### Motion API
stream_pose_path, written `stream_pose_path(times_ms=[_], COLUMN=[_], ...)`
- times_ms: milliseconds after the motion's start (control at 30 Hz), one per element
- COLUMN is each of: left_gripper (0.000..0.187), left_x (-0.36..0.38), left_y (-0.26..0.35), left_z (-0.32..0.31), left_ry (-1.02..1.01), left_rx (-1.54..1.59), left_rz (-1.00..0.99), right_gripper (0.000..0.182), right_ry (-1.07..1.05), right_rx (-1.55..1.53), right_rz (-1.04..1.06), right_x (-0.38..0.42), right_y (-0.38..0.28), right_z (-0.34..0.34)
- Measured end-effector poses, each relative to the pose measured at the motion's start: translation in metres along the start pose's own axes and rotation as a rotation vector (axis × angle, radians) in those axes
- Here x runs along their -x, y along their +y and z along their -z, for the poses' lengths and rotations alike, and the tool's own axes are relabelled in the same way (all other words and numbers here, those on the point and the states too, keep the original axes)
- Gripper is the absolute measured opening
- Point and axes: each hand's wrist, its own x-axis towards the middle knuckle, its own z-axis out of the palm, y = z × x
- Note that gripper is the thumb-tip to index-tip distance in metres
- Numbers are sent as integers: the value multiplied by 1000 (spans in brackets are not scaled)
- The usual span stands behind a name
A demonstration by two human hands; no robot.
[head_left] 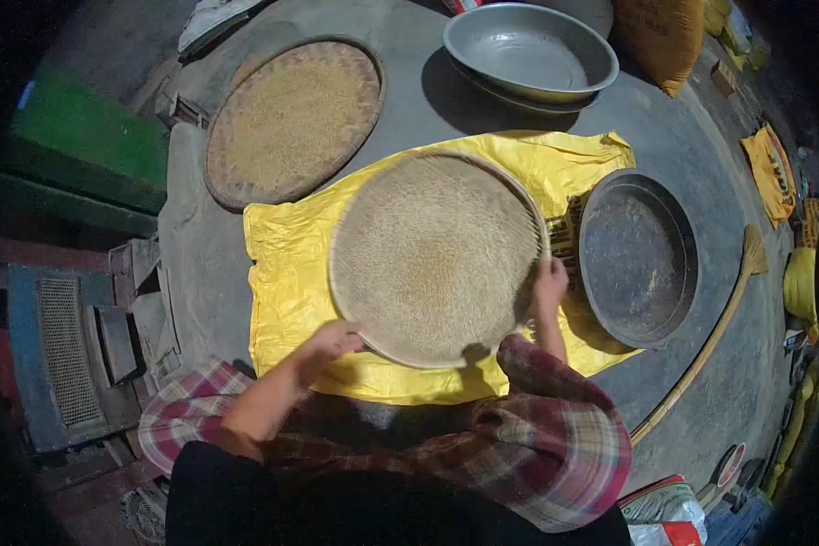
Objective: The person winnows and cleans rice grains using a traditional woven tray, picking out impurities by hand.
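Note:
A wide round winnowing basket (391,205) with a layer of pale grain (437,273) spread over it is held over a yellow plastic sack (287,300). My left hand (334,340) grips its rim at the lower left. At the right side of the rim my right hand (549,287) is closed around the edge. Motion smears the basket's weave and the left hand slightly. The grain is densest and most golden near the middle.
A second round basket (291,118) with golden grain lies at the upper left. One dark shallow pan (637,259) sits on the sack's right edge. Grey metal basins (530,50) are stacked at the back. Along the right lies a long wooden-handled paddle (710,337); a green box (91,136) stands left.

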Motion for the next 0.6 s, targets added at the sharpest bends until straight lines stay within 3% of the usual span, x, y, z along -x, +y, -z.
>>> stream_pose_path(times_ms=[33, 67, 133, 167, 200, 267, 300, 333, 400, 433, 467, 533, 567, 600], left_gripper=[45, 45, 47, 49, 49, 53, 55, 55, 52, 49, 47, 43, 43, 43], left_x=[24, 19, 8, 11, 0, -17, -24, -20, 0, 1, 3, 30, 1, 1], left_y=[38, 24, -19, -30, -33, -48, -32, -17, -5, -10, -15, 28, -16, -27], left_z=[-20, -17, 2, 28, 37, 51, 32, 19, -7, -1, 5, 23, 32, 23], left_ry=[41, 44, -268, -178, -173, -22, -60, -63, -115, -135, -172, -132, -106, -108], left_rx=[-134, -132, 436, 321, 329, -439, -102, -113, -389, -99, 192, 321, 6, -3], left_rz=[52, 34, 140, 248, 251, -168, -106, -115, 78, 24, -22, 375, 194, 225], right_gripper=[28, 28, 21, 22, 29, 26, 23, 23, 23, 26, 27, 30, 29, 28], right_ry=[-11, -44, -30, -25, -15, 48, 49, 15, -68, -96, -59, 6, 80, -28], right_rx=[-10, -2, -83, -53, -44, 80, 53, 104, -27, 118, -5, -72, 17, 77], right_rz=[-114, -128, -150, -129, 44, 221, 74, -1, -238, -149, -122, -14, 157, 85], right_x=[4, 7, 23, 24, 35, 22, 16, 0, 6, 9, 17, 27, 26, 23], right_y=[-20, -8, 29, 47, 13, -7, -35, -17, -13, 16, 48, 53, 24, -19], right_z=[19, 29, 17, 3, -6, -14, -5, 9, 31, 27, 13, -19, -21, -5])
